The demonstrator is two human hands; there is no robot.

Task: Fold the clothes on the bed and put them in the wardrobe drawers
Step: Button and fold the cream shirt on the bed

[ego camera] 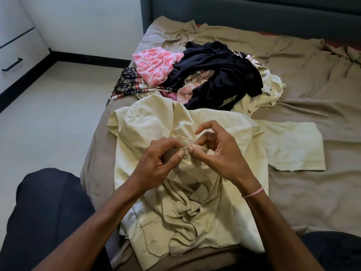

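Shirt (195,122) matt cloth; bedsheet (293,79) matt, creased

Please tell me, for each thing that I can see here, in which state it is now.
cream shirt: spread out, not folded, lower part crumpled.
left hand: pinches the shirt's front edge.
right hand: pinches the same edge, beside the left hand.
pile of clothes: heaped, unfolded, behind the shirt.
drawer: closed.
bed sheet: wrinkled.

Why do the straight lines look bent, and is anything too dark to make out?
Head view: the wide-angle lens bows the headboard and wardrobe; light is soft, no glare; left hand, right hand and cream shirt read clearly; the dark garment loses detail.
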